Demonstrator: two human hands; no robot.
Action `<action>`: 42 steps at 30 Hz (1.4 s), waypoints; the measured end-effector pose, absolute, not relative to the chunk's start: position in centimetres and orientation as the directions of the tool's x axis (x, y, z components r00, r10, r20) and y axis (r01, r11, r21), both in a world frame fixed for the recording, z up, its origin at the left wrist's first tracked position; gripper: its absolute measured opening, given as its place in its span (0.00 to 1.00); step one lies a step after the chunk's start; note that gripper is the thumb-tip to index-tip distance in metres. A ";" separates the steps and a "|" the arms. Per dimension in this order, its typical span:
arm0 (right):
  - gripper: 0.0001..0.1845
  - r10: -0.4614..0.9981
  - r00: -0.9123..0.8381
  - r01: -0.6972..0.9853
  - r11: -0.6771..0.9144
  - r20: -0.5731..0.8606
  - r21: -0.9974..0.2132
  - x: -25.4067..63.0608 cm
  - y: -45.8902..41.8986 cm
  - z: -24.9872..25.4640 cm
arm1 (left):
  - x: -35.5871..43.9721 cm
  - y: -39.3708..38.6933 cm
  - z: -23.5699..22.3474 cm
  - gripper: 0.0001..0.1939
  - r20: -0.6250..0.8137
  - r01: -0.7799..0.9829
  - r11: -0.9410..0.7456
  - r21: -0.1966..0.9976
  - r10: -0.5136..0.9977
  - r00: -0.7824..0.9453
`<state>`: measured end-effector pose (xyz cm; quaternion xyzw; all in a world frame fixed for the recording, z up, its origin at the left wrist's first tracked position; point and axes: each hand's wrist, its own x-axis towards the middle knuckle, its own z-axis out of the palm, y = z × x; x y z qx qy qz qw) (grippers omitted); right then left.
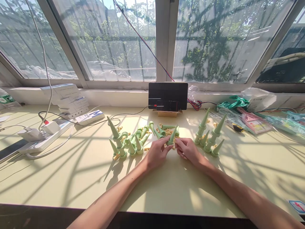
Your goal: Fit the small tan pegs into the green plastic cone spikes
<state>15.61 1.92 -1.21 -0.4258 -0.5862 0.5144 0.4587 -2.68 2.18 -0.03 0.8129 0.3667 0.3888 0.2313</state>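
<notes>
My left hand (156,153) is closed around the base of a green cone-shaped watering spike (172,136), whose tip points up. Close beside it, the fingers of my right hand (188,149) are pinched together near the spike's base; what they hold, if anything, is too small to make out. Behind my hands lies a loose pile of small tan plastic pieces (169,131) with green spikes among it. More green spikes (136,143) stand and lean in a group to the left, some fitted with tan pieces. On the right, another group of green spikes (211,140) stands upright, some stacked.
A tablet (168,92) and a phone (167,106) lean on a small cardboard stand at the back. To the left are a power strip (47,138) with cables and stacked white boxes (71,98). Plastic bags and a pink item (254,121) lie at the right.
</notes>
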 end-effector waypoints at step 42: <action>0.22 0.907 -0.409 -0.222 -0.202 -0.097 -0.954 15.8 1.4 0.1 | -2.5 2.1 -0.3 0.22 0.446 0.333 -0.568 0.752 0.812 0.377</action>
